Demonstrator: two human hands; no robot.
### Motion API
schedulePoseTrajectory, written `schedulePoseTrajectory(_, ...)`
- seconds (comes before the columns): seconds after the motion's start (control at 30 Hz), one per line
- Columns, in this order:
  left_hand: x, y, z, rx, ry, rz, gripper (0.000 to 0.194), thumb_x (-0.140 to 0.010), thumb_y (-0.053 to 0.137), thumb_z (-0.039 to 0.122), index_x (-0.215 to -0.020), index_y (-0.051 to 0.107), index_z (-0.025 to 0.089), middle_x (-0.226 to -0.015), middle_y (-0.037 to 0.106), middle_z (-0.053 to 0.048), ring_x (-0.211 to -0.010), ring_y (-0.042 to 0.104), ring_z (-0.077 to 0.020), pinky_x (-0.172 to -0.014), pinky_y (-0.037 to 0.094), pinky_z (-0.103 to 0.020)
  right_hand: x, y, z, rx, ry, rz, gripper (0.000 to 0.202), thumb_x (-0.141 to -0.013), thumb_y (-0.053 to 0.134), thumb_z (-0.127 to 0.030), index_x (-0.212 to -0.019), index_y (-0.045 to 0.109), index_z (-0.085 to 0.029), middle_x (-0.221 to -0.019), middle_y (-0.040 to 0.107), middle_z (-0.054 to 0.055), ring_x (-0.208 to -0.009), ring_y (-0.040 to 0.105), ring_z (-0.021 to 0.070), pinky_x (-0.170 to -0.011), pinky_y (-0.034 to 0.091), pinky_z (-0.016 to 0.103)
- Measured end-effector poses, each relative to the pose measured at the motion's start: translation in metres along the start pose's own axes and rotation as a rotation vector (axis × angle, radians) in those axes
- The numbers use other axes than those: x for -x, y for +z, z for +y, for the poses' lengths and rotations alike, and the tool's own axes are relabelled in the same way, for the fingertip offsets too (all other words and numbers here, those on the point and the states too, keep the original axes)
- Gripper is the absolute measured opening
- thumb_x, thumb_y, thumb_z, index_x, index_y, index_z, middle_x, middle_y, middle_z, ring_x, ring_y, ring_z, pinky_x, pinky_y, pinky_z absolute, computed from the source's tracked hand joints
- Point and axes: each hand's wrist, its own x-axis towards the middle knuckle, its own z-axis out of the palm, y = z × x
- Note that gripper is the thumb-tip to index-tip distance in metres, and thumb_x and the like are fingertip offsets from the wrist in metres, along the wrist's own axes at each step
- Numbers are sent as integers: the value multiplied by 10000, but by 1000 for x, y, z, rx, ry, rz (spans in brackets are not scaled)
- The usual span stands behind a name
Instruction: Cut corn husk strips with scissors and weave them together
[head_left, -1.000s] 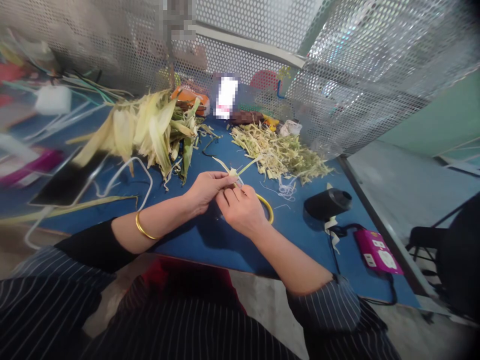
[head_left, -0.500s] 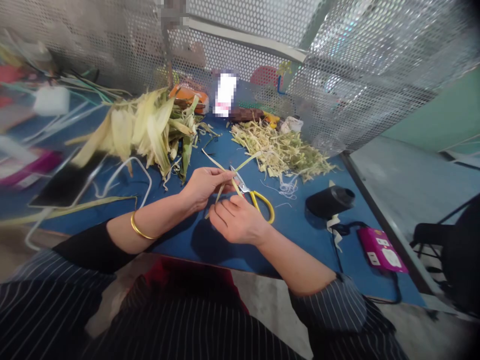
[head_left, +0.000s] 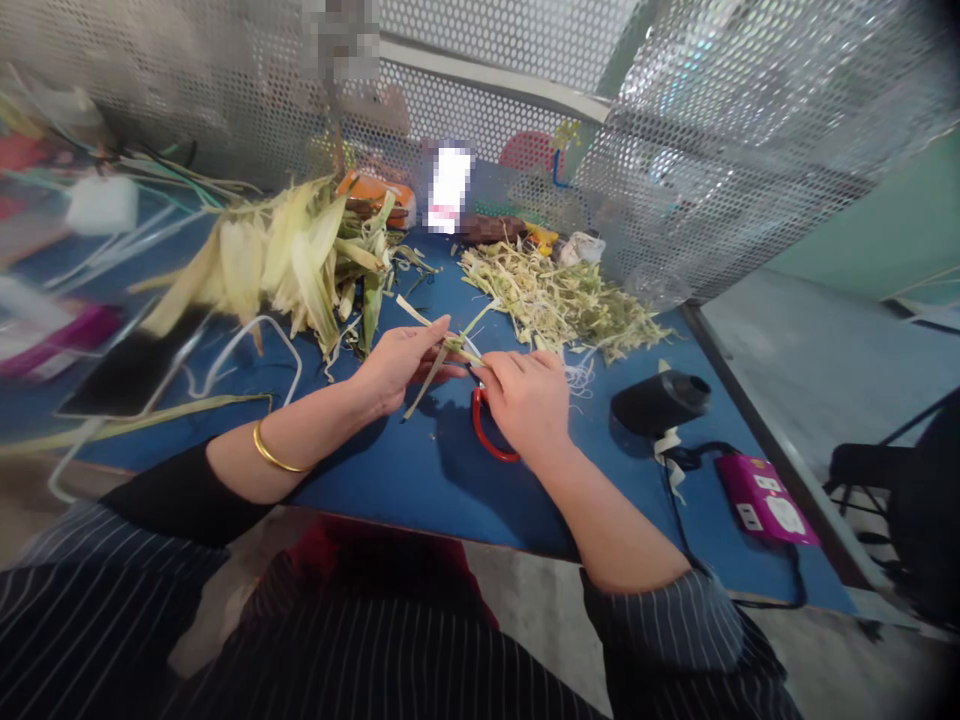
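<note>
Perforated metal screen [head_left: 720,130] at the rear; blue tabletop [head_left: 375,490] below, in use as the work surface. At the left rear, a bundle of pale, dry husks [head_left: 277,250]; at the right rear, a loose heap of shredded plant material [head_left: 555,300]. Black cylindrical device [head_left: 656,402] on the right side, near a magenta power block [head_left: 766,500].

Left hand [head_left: 394,370]: closed in a pinch between thumb and fingers on the crossed plant strips [head_left: 455,343], just left of the crossing. Right hand [head_left: 536,405]: fingertips apparently pinched on the right end of the same strips. Position of strips: raised between both hands, above the front-centre of the tabletop. Red handle [head_left: 486,440] beside and partly behind the right hand; contact with that hand not determinable.

Expected handling: very light, flexible along the length, somewhat springy, prone to splitting or fraying if dry. Recommended hold: close to the crossing, with light pressure from flat finger pads. Avoid sharp creasing, tugging on thin free ends, or twisting across the fibres.
</note>
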Motion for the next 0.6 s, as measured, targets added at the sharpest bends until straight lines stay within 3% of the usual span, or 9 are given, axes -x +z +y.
schedulePoseTrajectory(0.17, -2, -1, -6, -166, 83, -16, 281, -662, 769, 342, -779, 644, 119, -691, 681, -49, -539, 611, -97, -512, 460, -209, 1, 1, 0, 28, -51, -30, 309, -955, 374, -288, -784, 602, -169, -672, 633, 44, -623, 523, 150, -749, 296, 340)
schedulePoseTrajectory(0.3, -3, -2, -6, -237, 160, 4, 246, -689, 747, 326, -775, 664, 110, -671, 667, -42, -472, 545, -68, -484, 449, -213, 0, -4, -3, -86, -26, -55, 300, -938, 403, -265, -710, 575, -176, -627, 611, 18, -598, 511, 135, -732, 307, 327)
schedulePoseTrajectory(0.43, -3, -3, -1, -225, 160, 37, 250, -676, 758, 328, -736, 658, 107, -650, 659, -37, -454, 523, -62, -460, 430, -206, -1, -8, 0, -284, 86, -58, 285, -910, 456, -264, -661, 570, -183, -591, 587, -8, -575, 492, 120, -728, 332, 307)
schedulePoseTrajectory(0.6, -2, -5, 2, -158, 91, -10, 258, -659, 777, 324, -741, 653, 114, -645, 647, -30, -455, 515, -58, -442, 414, -195, -5, -10, 12, -726, 368, -301, 307, -884, 490, -383, -701, 645, -191, -621, 625, -8, -587, 525, 126, -621, 371, 268)
